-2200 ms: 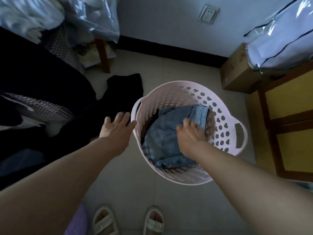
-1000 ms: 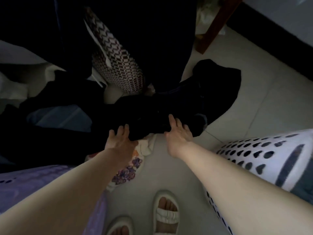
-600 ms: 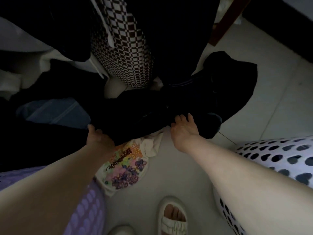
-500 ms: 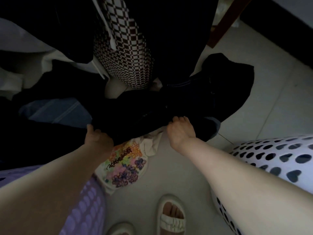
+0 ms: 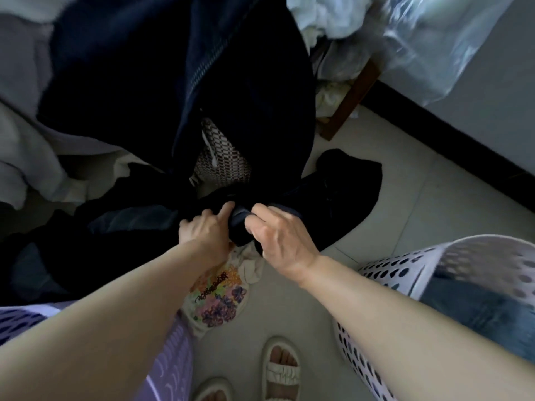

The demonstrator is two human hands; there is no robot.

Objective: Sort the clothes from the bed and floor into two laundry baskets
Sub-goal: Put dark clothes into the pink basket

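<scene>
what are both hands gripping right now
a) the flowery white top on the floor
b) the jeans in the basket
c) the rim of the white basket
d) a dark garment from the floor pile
d: the left hand and right hand both pinch a bunched fold of the dark garment, above the flowery top and away from the white basket.

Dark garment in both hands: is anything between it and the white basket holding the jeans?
Nothing visible blocks it. Both the left hand and right hand grip the dark garment, and only bare floor lies between it and the white basket at the right. Its far end stays tangled in the pile.
</scene>
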